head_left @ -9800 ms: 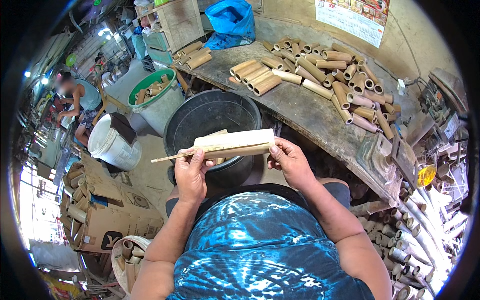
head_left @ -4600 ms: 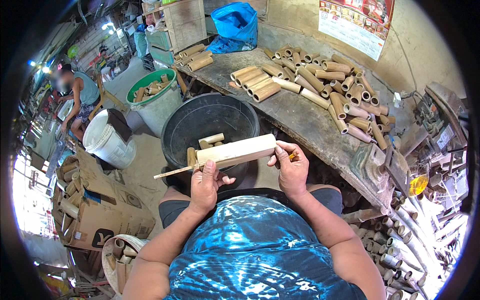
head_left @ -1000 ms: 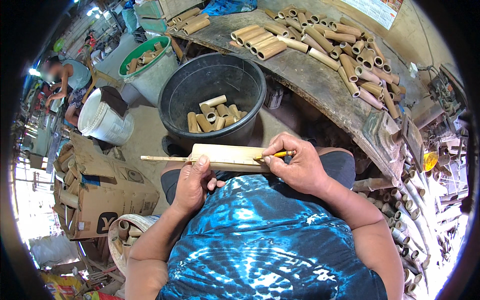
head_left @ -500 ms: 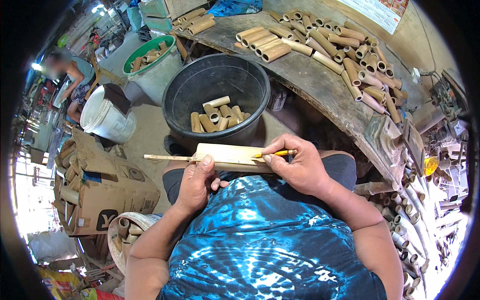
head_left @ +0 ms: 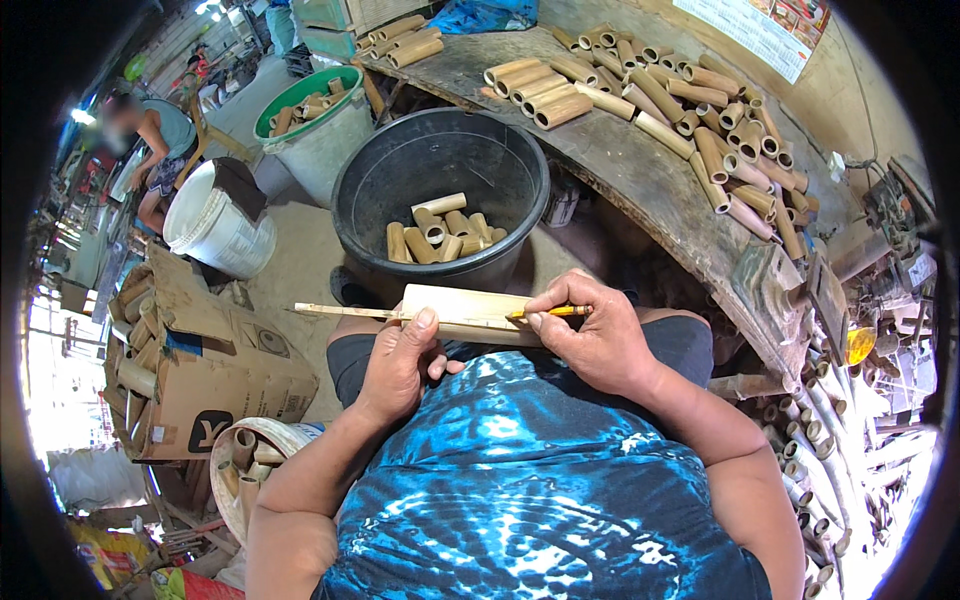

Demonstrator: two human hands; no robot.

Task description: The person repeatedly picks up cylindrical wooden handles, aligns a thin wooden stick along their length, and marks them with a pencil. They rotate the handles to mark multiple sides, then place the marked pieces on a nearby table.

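A pale bamboo piece (head_left: 460, 301) lies crosswise over my lap, its long side toward me. My left hand (head_left: 396, 370) grips it at the left end, thumb on top. Under that thumb a thin wooden strip (head_left: 335, 310) runs along the bamboo and sticks out past its left end. In my right hand (head_left: 605, 345) a yellow pencil (head_left: 568, 311) is pinched, its tip at the bamboo's surface near the strip. The right fingers also rest at the bamboo's right end.
Ahead stands a black tub (head_left: 360, 205) with cut bamboo tubes (head_left: 425, 248). A wooden bench (head_left: 620, 165) bears many more tubes. At left are a cardboard box (head_left: 235, 375), a white bucket (head_left: 215, 230) and a green-rimmed bin (head_left: 325, 140). A person (head_left: 165, 140) sits farther off.
The whole view has shifted slightly. The pencil lies a little flatter in my right hand, its tip still at the bamboo; my left grip looks the same.
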